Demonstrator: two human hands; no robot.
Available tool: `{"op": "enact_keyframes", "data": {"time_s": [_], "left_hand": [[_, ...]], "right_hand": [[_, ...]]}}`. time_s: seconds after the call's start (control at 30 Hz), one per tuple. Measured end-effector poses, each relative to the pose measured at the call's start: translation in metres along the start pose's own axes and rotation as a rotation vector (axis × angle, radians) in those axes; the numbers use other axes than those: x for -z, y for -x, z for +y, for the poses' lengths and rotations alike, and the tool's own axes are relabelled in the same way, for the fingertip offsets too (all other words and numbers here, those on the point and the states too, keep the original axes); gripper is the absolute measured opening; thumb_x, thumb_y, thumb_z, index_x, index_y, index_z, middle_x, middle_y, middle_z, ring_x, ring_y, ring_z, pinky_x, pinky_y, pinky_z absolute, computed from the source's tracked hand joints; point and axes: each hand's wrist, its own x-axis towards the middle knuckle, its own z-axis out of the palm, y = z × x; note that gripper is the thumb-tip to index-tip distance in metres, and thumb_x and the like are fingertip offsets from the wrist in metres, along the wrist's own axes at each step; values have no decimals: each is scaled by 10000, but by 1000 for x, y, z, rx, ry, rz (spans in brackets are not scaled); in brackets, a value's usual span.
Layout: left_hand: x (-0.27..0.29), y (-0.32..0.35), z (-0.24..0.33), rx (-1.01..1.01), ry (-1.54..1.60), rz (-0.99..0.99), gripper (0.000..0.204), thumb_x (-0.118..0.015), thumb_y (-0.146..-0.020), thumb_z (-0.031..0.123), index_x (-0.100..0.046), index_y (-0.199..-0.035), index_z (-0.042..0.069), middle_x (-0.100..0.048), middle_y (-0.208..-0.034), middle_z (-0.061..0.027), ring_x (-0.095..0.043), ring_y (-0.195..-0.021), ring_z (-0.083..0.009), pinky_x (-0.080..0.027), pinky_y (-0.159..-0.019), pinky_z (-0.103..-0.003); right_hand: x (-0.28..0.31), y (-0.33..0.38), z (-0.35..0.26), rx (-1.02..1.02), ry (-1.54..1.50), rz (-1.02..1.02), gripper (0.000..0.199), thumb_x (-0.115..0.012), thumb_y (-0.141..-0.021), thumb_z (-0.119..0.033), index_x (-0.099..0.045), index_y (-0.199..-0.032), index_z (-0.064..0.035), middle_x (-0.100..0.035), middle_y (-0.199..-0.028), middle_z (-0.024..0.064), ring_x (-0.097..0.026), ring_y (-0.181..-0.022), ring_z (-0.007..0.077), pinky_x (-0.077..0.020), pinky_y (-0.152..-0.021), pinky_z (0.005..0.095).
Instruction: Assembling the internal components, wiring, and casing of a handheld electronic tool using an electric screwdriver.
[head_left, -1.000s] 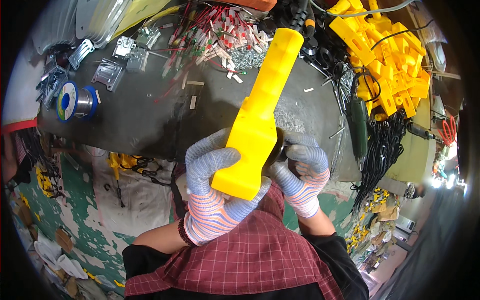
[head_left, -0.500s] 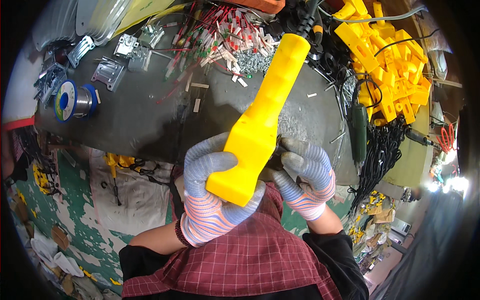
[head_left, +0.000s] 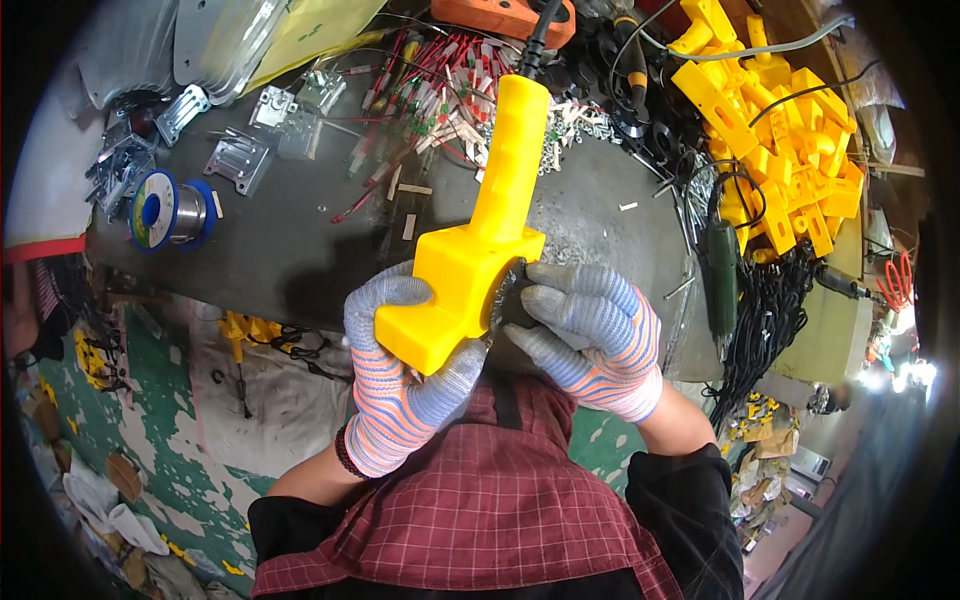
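- Left hand (head_left: 400,385), gloved: fingers wrapped around the wide butt of a long yellow plastic housing (head_left: 478,245), held above the near edge of the grey workbench (head_left: 290,250).
- Right hand (head_left: 590,335), gloved: fingertips pressed against the housing's right side; whether they pinch a small part cannot be told.
- Far right corner: loose heap of yellow housings (head_left: 790,160).
- Left edge: solder spool (head_left: 165,210).
- Far edge: red-tipped wire pieces (head_left: 420,90).

The yellow tool housing (head_left: 478,240) looks like smooth, matt moulded plastic, as does the pile of yellow parts (head_left: 775,140) at two o'clock. Both knit gloves, left hand (head_left: 400,375) and right hand (head_left: 590,330), are striped cloth with grey coated fingers. The workbench top (head_left: 290,250) is dull, scuffed grey, and the brackets (head_left: 240,155) at ten o'clock are bare shiny metal.
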Motion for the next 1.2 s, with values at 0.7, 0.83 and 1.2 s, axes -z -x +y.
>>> {"op": "enact_keyframes", "data": {"time_s": [0.7,0.83,1.2], "left_hand": [[20,4,-4,245,294,118,590,-770,-860,171,-404,-1321,135,-519,-1205,-75,-572,-1027,-163,-504,-882,-300],[22,4,-7,194,234,138,667,-767,-870,235,-384,-1396,91,-507,-1276,-89,-535,-1157,-200,-452,-1012,-351],[13,4,1,373,340,222,640,-737,-894,199,-421,-1429,45,-536,-1330,-89,-523,-1207,-200,-409,-1079,-354]], "right_hand": [[5,-38,-8,39,-20,-277,328,-748,-811,-249,-660,-1102,-124,-651,-1031,101,-668,-825,335,-562,-699,417],[30,-97,16,18,66,-8,227,-687,-866,-266,-692,-958,-58,-677,-872,166,-670,-826,355,-543,-730,443],[24,-224,136,-328,333,173,238,-575,-829,-176,-691,-942,-1,-697,-925,246,-671,-914,419,-526,-817,457]]}}
